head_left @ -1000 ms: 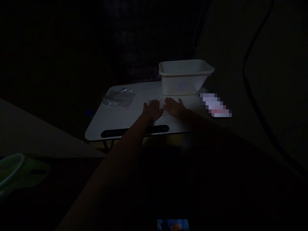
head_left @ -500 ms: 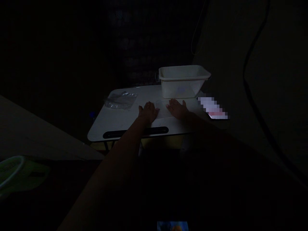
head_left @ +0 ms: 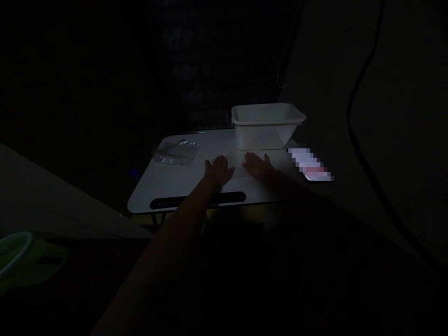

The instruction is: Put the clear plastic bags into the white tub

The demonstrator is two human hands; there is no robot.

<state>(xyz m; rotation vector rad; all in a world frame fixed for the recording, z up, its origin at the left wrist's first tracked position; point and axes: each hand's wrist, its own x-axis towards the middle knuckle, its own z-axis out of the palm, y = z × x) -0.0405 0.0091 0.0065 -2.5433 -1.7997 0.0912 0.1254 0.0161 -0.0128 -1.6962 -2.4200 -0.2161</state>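
My left hand lies flat with its fingers spread, palm down over the white table. To its right, my right hand is also flat and open, its fingers angled toward the left. Between the two hands, a thin clear plastic sheet or bag lies on the tabletop, and both hands appear to press on its sides. The dim light makes its edges hard to see. Another crinkled clear plastic bag rests at the table's left back, away from my hands.
Behind my right hand stands a white plastic tub. A phone with a blurred screen lies at the table's right edge. A black slot runs along the front edge. At the lower left is a green basket; a dark cable hangs at right.
The whole view has shifted, so the table and tub sit slightly lower. Both hands stay flat in nearly the same places on the table.
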